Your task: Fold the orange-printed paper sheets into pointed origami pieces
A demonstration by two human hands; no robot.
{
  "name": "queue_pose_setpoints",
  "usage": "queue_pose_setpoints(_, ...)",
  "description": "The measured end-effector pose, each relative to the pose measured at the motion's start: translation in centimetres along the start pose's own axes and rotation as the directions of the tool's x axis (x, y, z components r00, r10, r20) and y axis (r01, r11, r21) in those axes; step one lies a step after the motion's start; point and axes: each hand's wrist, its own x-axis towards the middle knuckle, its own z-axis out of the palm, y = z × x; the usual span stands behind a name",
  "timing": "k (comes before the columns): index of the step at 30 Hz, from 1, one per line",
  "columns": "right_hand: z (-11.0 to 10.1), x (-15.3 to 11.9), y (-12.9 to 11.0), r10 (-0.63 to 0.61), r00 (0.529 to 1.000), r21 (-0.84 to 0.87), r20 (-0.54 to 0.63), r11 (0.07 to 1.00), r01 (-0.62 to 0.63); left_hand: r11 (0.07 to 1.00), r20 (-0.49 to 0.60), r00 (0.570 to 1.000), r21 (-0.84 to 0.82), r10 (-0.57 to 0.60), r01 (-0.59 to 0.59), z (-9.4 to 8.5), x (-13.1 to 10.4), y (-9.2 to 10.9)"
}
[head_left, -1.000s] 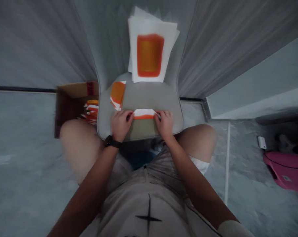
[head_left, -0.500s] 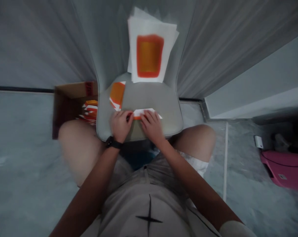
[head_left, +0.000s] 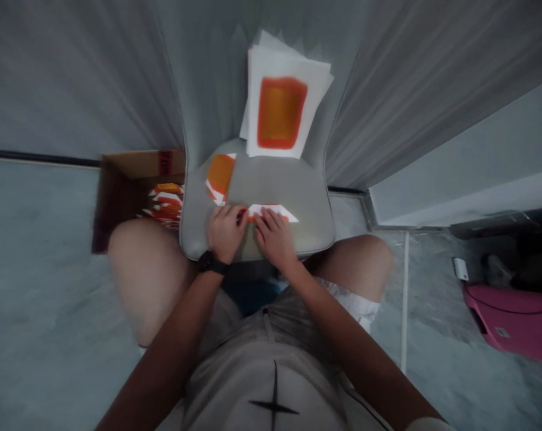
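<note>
On the chair seat (head_left: 311,230) lies a narrow folded paper (head_left: 285,211), white on top with an orange-red strip along its near edge. My left hand (head_left: 227,233), with a dark watch on the wrist, pinches the paper's left end between thumb and forefinger. The fingers of my right hand (head_left: 276,238) are stretched out and rest on the paper's middle and near edge. Just beyond my left hand is another folded paper piece (head_left: 221,175), orange with white and red corners. A stack of white sheets (head_left: 316,78) printed with an orange, red-bordered rectangle leans against the chair back.
To the left on the floor, a cardboard box (head_left: 131,167) holds several orange-and-white folded papers (head_left: 167,200). My knees flank the seat. Grey curtains (head_left: 73,78) hang behind the chair. At the right are a pink case-like object (head_left: 517,320) and a small white device (head_left: 460,269) with a cable.
My right hand has slid slightly left along the folded paper, baring more of its right end. My left hand keeps its pinch. The whole view has shifted a little.
</note>
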Motion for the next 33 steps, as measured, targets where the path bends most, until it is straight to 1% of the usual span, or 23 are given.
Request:
queue_pose_setpoints(3, -0.1, 0.1, -0.1, -0.002, 1.0, -0.012, 0.007, 1.0, 0.002, 1.0, 0.002, 1.0, -0.02, -0.022, 0.022, 0.0, 0.0, 0.1)
queue_pose_setpoints(5, -0.2, 0.1, -0.1, -0.002, 1.0, -0.011, 0.013, 1.0, 0.002, 0.999, -0.023, 0.999, -0.023, -0.027, 0.026, -0.2, -0.3, 0.2)
queue_pose_setpoints(8, -0.3, 0.1, -0.1, 0.009, 1.0, 0.003, 0.012, 1.0, -0.009, 0.999, -0.05, 0.998, -0.047, 0.026, -0.028, -0.9, -1.6, 0.7)
queue_pose_setpoints(9, -0.2, 0.1, -0.1, 0.009, 1.0, 0.01, 0.011, 1.0, -0.009, 0.996, -0.032, 0.998, -0.059, 0.063, -0.065, -1.2, -2.1, 0.9)
queue_pose_setpoints(11, -0.1, 0.1, 0.0, 0.003, 1.0, 0.022, 0.012, 1.0, -0.004, 0.987, 0.045, 0.987, -0.07, 0.151, -0.148, -1.6, -3.3, 1.1)
queue_pose_setpoints(14, 0.2, 0.1, 0.1, 0.007, 1.0, 0.037, 0.008, 0.999, -0.008, 0.973, 0.177, 0.957, -0.036, 0.231, -0.228, -1.7, -4.6, 1.2)
queue_pose_setpoints(17, 0.4, 0.2, 0.1, 0.026, 1.0, 0.049, 0.006, 0.998, -0.026, 0.972, 0.239, 0.944, 0.008, 0.226, -0.235, -1.4, -5.0, 1.0)
queue_pose_setpoints(23, 0.3, 0.1, 0.2, 0.006, 1.0, 0.053, -0.026, 0.999, -0.004, 0.971, 0.238, 0.947, 0.049, 0.215, -0.233, -1.0, -5.0, 1.2)
queue_pose_setpoints(33, 0.1, 0.0, 0.2, 0.014, 1.0, 0.088, -0.011, 0.996, -0.013, 0.958, 0.265, 0.937, 0.115, 0.227, -0.264, -1.0, -4.9, 1.1)
